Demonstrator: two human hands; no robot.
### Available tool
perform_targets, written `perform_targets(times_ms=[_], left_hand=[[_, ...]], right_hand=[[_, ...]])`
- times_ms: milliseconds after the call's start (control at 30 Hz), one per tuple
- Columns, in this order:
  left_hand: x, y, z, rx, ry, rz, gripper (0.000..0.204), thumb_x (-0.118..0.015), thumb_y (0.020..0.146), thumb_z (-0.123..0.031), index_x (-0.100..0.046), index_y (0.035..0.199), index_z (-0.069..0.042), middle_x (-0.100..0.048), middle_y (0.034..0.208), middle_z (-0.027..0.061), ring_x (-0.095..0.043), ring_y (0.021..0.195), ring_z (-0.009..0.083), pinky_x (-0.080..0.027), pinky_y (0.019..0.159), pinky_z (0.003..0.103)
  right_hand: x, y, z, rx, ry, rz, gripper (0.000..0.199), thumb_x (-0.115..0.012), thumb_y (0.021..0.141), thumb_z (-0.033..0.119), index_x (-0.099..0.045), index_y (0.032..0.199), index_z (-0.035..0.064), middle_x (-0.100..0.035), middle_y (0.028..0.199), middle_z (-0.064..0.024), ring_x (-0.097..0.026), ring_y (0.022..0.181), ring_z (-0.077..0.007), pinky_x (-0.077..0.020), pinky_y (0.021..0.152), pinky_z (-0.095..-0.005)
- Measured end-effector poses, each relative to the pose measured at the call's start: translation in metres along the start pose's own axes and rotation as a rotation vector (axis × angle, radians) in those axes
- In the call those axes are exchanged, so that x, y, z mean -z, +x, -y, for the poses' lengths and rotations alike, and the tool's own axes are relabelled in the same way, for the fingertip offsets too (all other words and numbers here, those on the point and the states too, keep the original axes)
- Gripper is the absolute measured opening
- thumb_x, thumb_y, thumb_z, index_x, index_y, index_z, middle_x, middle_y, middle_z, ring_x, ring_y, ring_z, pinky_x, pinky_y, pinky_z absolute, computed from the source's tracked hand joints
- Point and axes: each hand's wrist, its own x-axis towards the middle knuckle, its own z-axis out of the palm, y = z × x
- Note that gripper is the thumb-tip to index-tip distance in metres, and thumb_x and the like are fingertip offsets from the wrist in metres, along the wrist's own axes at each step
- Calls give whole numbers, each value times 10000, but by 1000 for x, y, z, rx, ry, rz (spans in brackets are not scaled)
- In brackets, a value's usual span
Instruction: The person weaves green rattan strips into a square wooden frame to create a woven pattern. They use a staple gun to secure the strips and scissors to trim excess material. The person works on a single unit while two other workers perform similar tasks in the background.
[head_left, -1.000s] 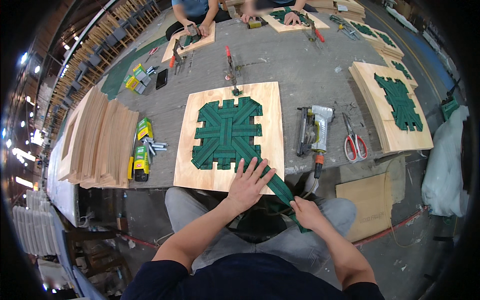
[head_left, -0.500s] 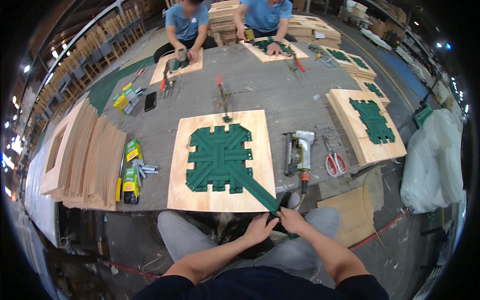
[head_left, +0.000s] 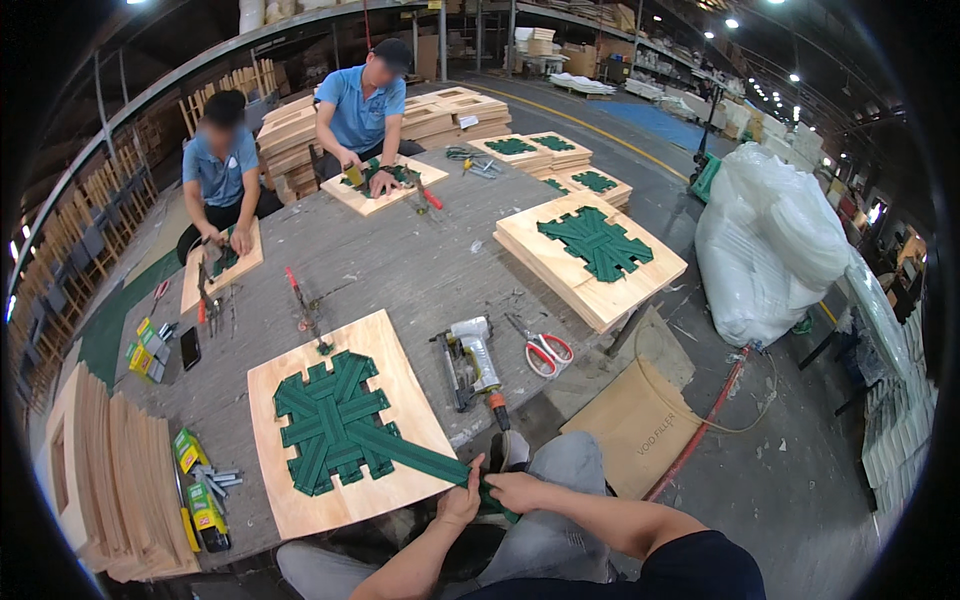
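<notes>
A square plywood board (head_left: 405,385) lies at the table's near edge, with crossed green webbing straps (head_left: 335,425) forming a star-like patch on it. One longer green strap (head_left: 425,457) runs from the patch over the board's near right corner towards me. My left hand (head_left: 460,502) grips this strap just past the corner, fingers closed around it. Close beside it, my right hand (head_left: 517,492) is closed on the strap's loose part, which hangs over my lap and is partly hidden. A clamp (head_left: 315,335) with a red handle touches the board's far edge.
Right of the board lie a staple gun (head_left: 473,360) with a hose and red-handled scissors (head_left: 543,348). Finished boards (head_left: 600,290) are stacked further right. Wooden frames (head_left: 120,480) and staple boxes (head_left: 200,490) stand left. Two co-workers (head_left: 360,110) work across the table.
My view has turned to the right, so the table appears further left. My left hand has moved up onto the strap near the board's corner; my right hand stays closed on it.
</notes>
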Motion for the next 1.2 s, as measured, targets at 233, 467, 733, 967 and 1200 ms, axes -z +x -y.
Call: perform_targets(times_ms=[233,467,733,967,1200], left_hand=[[0,2,19,37,72,-139,391,-436,1083,-405,-670,1328,-211,-701,1240,143,-616,1193,399,-462,1045,500],[-5,7,22,76,288,-167,356,-492,1058,-421,-693,1250,-198,-715,1224,74,-633,1181,342,-470,1042,450],[-2,-1,31,80,349,-204,430,-479,1057,-491,-686,1245,-164,-685,1282,108,-616,1198,360,-474,1034,475],[15,-7,12,108,247,-152,394,-511,1045,-480,-690,1249,-194,-687,1279,96,-624,1180,360,-479,1016,498],[6,-2,25,19,177,-237,429,-490,1043,-476,-702,1239,-158,-705,1254,110,-644,1159,386,-497,990,524]], right_hand=[[165,46,50,-26,209,-355,354,-626,984,368,-736,1169,87,-746,1055,-189,-717,1013,-343,-557,879,-440],[220,157,36,-411,26,-357,598,-757,839,499,-733,1137,-19,-719,1174,-248,-685,1126,-401,-549,952,-451],[208,184,36,-439,415,-397,517,-876,695,309,-743,1027,-64,-752,984,-199,-753,833,-306,-590,716,-430],[204,135,49,-120,883,-534,302,-766,807,37,-606,1057,-19,-630,770,-82,-612,561,-188,-498,492,-350],[230,62,124,90,722,-315,325,-846,827,172,-695,1068,14,-698,862,-59,-584,583,-134,-475,513,-310]])
